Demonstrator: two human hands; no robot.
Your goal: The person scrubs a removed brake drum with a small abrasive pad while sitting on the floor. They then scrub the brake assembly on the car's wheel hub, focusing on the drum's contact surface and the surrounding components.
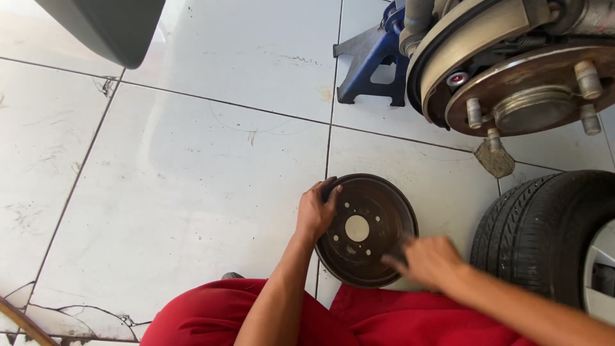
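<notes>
On the near floor tiles (pixel 192 192), left hand (pixel 315 210) grasps brake drum (pixel 366 229) rim; right hand (pixel 428 259) blurred over drum, seemingly unclenched, grip unclear.

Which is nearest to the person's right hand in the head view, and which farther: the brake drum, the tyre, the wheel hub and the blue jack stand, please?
From the right hand:
1. Brake drum, under its fingertips on the floor.
2. Tyre, just to its right.
3. Wheel hub, above, on the car.
4. Blue jack stand, farthest, top centre.

My only view is head-worn, looking steeply down at the tiled floor (pixel 192 166). It sits close above my lap, facing forward.
</notes>
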